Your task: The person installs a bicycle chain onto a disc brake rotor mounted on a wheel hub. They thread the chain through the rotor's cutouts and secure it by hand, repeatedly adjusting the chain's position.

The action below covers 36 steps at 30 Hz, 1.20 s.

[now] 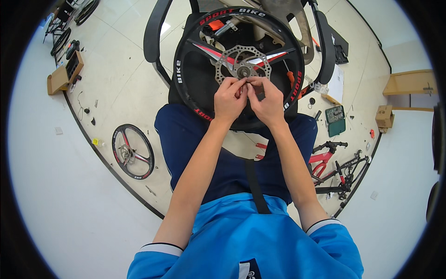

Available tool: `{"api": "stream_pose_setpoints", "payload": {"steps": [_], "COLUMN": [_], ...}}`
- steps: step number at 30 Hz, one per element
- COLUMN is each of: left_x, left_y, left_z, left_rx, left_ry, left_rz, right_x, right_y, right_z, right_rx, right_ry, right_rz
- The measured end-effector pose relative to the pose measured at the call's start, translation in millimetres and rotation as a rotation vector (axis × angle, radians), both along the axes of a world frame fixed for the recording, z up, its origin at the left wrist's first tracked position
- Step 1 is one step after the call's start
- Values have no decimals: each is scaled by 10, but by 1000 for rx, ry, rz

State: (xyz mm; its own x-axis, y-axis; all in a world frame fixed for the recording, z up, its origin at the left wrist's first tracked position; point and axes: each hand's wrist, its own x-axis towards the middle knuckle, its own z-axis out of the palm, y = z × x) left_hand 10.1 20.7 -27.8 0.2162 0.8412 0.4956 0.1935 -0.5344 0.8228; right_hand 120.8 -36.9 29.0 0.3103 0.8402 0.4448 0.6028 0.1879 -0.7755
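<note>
A black bicycle wheel [180, 83] with red and white spokes lies across the chair seat and my knees. At its centre a silver brake disc [222, 60] with holes surrounds the hub [243, 71]. Just below the hub, my left hand [230, 100] and my right hand [267, 100] meet with their fingertips pinched together. Whatever small piece sits between the fingers is too small and covered to make out. Behind the wheel, a screwdriver [291, 78] with an orange handle lies at the seat's right side.
Black armrests [153, 32] flank the wheel. A second wheel [115, 145] lies on the floor at left, near an open cardboard box [59, 80]. To the right are a green tool case [336, 128], a pink bicycle frame [320, 162] and a small carton [384, 116].
</note>
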Motion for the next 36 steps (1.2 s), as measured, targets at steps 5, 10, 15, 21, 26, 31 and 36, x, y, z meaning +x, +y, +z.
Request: {"api": "stream_pose_setpoints", "payload": {"steps": [5, 10, 15, 21, 26, 31, 36], "left_x": [28, 70, 79, 93, 109, 148, 113], "left_y": [-13, -21, -13, -41, -59, -60, -66], "left_z": [12, -52, -85, -42, -65, -32, -43], "left_rx": [-10, -41, -44, -63, -43, 19, -35], "left_ry": [-1, -20, -23, -41, -47, -42, -29], "left_rz": [34, 72, 91, 128, 158, 158, 131], "right_x": [36, 76, 72, 116, 97, 53, 72], "right_y": [20, 51, 42, 27, 64, 84, 62], "right_z": [-57, -147, -97, -56, -42, -13, -51], "right_rx": [-19, 25, -22, -78, -77, -46, -8], "right_ry": [-6, 26, 30, -32, -57, -17, 28], "right_rz": [-10, 9, -2, 14, 16, 29, 59]}}
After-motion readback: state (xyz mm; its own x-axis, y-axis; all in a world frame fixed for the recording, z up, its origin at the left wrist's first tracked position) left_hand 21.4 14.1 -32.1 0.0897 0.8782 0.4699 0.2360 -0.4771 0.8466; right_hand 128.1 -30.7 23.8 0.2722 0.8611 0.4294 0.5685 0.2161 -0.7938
